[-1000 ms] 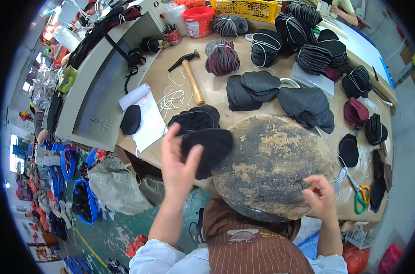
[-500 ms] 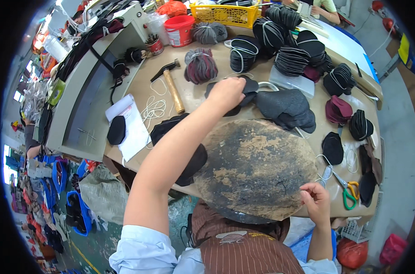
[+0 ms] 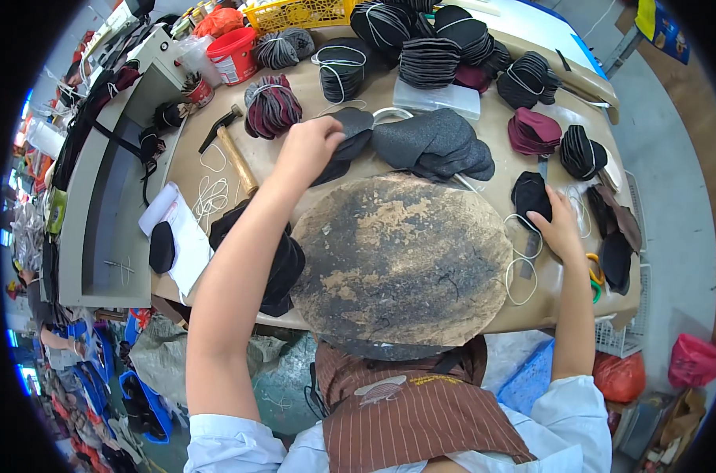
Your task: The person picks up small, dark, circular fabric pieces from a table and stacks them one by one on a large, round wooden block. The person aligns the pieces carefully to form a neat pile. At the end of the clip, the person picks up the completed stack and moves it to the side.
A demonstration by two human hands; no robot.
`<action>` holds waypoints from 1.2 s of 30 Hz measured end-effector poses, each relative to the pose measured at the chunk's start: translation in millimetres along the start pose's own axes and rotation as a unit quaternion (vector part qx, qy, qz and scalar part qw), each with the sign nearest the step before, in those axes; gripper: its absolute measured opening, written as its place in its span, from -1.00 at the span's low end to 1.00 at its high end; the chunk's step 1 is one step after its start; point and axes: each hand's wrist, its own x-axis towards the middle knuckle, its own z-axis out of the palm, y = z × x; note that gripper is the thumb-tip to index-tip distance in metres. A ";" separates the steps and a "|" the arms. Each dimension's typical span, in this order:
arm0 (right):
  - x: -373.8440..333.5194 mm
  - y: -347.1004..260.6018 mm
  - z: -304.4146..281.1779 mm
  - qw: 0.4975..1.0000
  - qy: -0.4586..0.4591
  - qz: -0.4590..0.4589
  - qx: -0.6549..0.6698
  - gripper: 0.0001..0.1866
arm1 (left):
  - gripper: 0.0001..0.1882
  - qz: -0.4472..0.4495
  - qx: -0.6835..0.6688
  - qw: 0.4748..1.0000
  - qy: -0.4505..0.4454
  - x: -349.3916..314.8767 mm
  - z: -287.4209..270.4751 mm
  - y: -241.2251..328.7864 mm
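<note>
My left hand has its fingers curled at the left edge of a pile of dark grey oval fabric pieces; whether one is pinched in them is hidden. At the right of the table, my right hand holds a black oval fabric piece, thumb on its near edge and fingers along its right side. Between my arms lies a worn round wooden board. A larger grey fabric heap sits just beyond it. Black fabric pieces are partly covered by my left forearm.
A hammer and loose white cord lie at the left. Scissors are partly behind my right forearm. Tied black bundles, a maroon stack and a red bucket stand farther back. A grey shelf borders the left.
My right hand has gone from beside the board's near right edge to the black fabric piece and taken hold of it. My left hand has drawn back leftward across the grey pile. The view has shifted.
</note>
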 end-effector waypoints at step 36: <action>-62.5 -134.3 -28.2 0.834 -0.292 0.050 0.465 -0.84 | -0.31 -0.048 -0.030 0.992 -0.116 -298.1 4.2 129.7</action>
